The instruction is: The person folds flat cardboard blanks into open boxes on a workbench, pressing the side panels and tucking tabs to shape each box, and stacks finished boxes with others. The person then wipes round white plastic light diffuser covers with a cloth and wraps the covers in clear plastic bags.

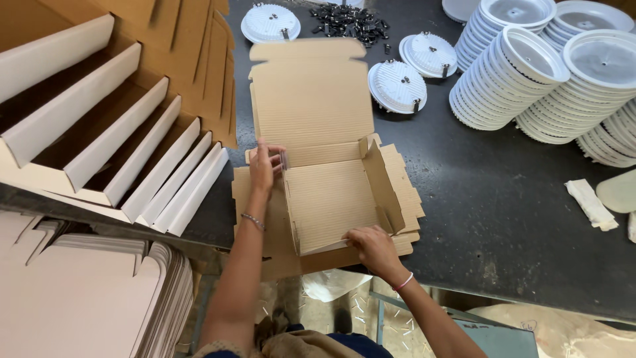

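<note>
Brown corrugated cardboard makes up the half-folded box blank [331,192], which lies on top of a stack of flat blanks [404,199] at the near edge of the dark worktable [503,199]. The left hand [264,166] pinches the blank's raised left side flap, fingers closed on its top edge. The right hand [372,246] presses the near front flap, fingers curled over its edge. The right side flap stands upright. Beyond the box lie white round lamp housings [397,86] and small black clips [351,23]; stacks of white rings [510,73] stand to the right.
</note>
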